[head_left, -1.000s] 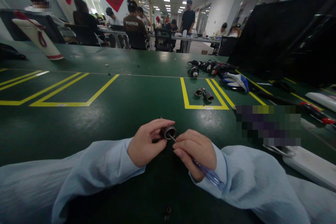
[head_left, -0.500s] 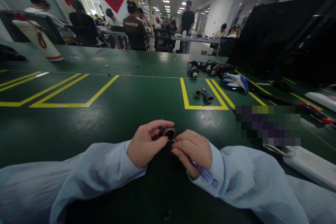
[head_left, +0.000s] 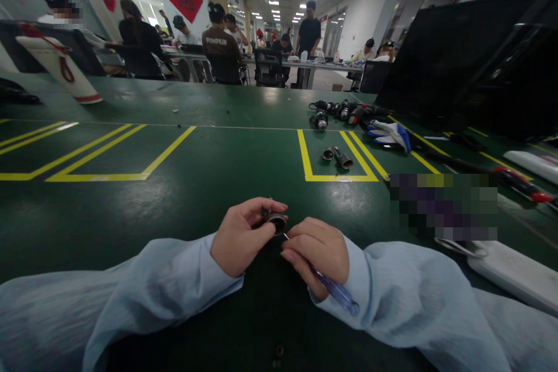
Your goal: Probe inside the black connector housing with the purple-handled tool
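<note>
My left hand grips a dark, cup-shaped metal part between thumb and fingers, its round opening facing me and partly covered by my thumb. In my right hand is a slim screwdriver with a clear bluish handle. Its thin shaft points toward the cup's lower rim; whether the tip touches is hidden. Beyond my hands, two similar dark metal parts, a round cup and one with a stem, lie inside a yellow-taped square. A small dark ring-like piece lies near my body.
Dark metal fittings and a blue-and-white glove lie at the back right. A red-and-black handled tool, a white case and a black monitor are to the right. A white holder stands far left; people sit beyond.
The cup-shaped part has turned slightly in my left fingers, showing less of its opening. The screwdriver has shifted slightly with my right hand. Everything else stays in place.
</note>
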Demonstrator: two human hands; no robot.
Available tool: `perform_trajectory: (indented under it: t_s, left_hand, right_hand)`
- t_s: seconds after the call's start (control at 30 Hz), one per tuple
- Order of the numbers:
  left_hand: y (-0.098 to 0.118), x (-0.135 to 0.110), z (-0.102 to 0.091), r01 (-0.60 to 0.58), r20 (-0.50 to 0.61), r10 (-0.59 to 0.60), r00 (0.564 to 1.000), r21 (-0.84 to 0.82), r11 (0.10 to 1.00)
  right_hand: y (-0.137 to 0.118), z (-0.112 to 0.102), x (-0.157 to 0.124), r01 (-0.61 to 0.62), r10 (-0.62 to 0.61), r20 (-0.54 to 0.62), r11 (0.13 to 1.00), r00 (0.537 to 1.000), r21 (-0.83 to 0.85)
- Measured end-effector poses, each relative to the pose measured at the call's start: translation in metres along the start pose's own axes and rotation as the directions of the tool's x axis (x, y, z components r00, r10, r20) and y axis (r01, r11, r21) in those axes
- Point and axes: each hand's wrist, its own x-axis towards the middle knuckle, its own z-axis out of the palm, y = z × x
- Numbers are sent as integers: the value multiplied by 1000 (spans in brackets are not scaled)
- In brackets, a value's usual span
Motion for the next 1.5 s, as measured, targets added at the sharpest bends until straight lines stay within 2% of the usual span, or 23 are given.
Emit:
perform_trajectory:
  t_s: [0.2, 0.3, 0.37, 0.43, 0.47, 0.5, 0.53, 0.57, 0.6, 0.63, 0.7, 0.77, 0.83, 0.9, 0.97, 1.07, 1.2, 1.27, 1.3, 1.33, 1.37, 1.43, 1.5]
  left_hand:
    - [1, 1, 1, 33, -9, -34, 999, -31, 999]
    - [0, 3, 1, 33, -27, -35, 999, -47, 998]
    - [-1, 5, 0, 29, -30, -30, 999, -45, 999]
    - [-3, 7, -1, 19, -33, -21, 999, -45, 999]
    - [-4, 7, -1, 13, -35, -15, 999, -47, 999]
    - [-5, 8, -1, 9, -36, -11, 999, -50, 999]
    - [-6, 8, -1, 6, -36, -8, 999, -54, 999]
    - [-8, 9, -2, 3, -35, -5, 999, -57, 998]
    - [-9, 9, -2, 2, -30, -4, 1000, -56, 998]
    - [-10, 9, -3, 0, -22, -1, 1000, -51, 999]
    - [-12, 11, -7, -19, -6, 19, 1000, -29, 999]
    - [-14, 15, -11, -40, -2, 40, 999, -6, 999]
    - [-15, 18, -14, -49, -16, 49, 999, 4, 999]
    - [-15, 21, -16, -43, -45, 43, 998, -7, 999]
    - [-14, 23, -15, -29, -80, 27, 996, -25, 999]
    - [-11, 22, -11, -13, -100, 9, 995, -33, 999]
    - [-12, 19, -10, -29, -67, 28, 997, -16, 999]
    - [-14, 15, -11, -36, -46, 35, 998, -7, 999]
    - [-15, 13, -11, -41, -33, 41, 999, -2, 999]
    - [-16, 10, -10, -46, -16, 46, 999, 5, 999]
    - [-16, 7, -10, -51, 3, 51, 999, 14, 999]
    - [-14, 1, -8, -54, 33, 52, 998, 40, 998]
    - [-10, -6, -5, -53, 54, 50, 997, 61, 997]
  right_hand:
    - [3, 5, 0, 23, -22, -65, 1000, 998, 16]
    - [-2, 1, 0, -107, 122, -57, 973, 991, 205]
    - [-6, -2, -1, -257, 284, -6, 875, 959, 410]
    - [-11, -3, -3, -361, 343, 141, 756, 929, 546]
    - [-14, -3, -5, -344, 291, 186, 745, 938, 572]
    - [-17, -2, -7, -269, 188, 196, 773, 962, 575]
    - [-20, 0, -10, -135, 43, 176, 822, 983, 553]
    - [-24, 2, -13, 31, -135, 162, 851, 978, 524]
    - [-29, 5, -17, 172, -280, 178, 871, 943, 461]
    - [-33, 7, -20, 233, -358, 301, 895, 884, 381]
    - [-41, 10, -24, 280, -401, 442, 907, 802, 314]
    - [-46, 9, -24, 296, -409, 511, 910, 756, 291]
    - [-44, 6, -21, 319, -413, 525, 910, 744, 264]
    - [-34, 2, -16, 355, -415, 507, 910, 755, 214]
    - [-17, 0, -13, 329, -338, 439, 939, 833, 99]
    - [6, 2, -11, 279, -302, 307, 953, 902, 117]
    - [18, -1, -8, 171, -227, 138, 928, 964, 330]
    - [17, -7, -7, 50, -97, 76, 882, 992, 468]
    - [16, -10, -6, -54, 22, 65, 843, 998, 535]
    - [15, -13, -6, -188, 160, 99, 776, 982, 602]
    - [14, -15, -6, -338, 304, 169, 684, 937, 646]
    - [12, -17, -7, -582, 522, 321, 473, 790, 662]
    - [11, -17, -7, -697, 625, 401, 342, 669, 630]
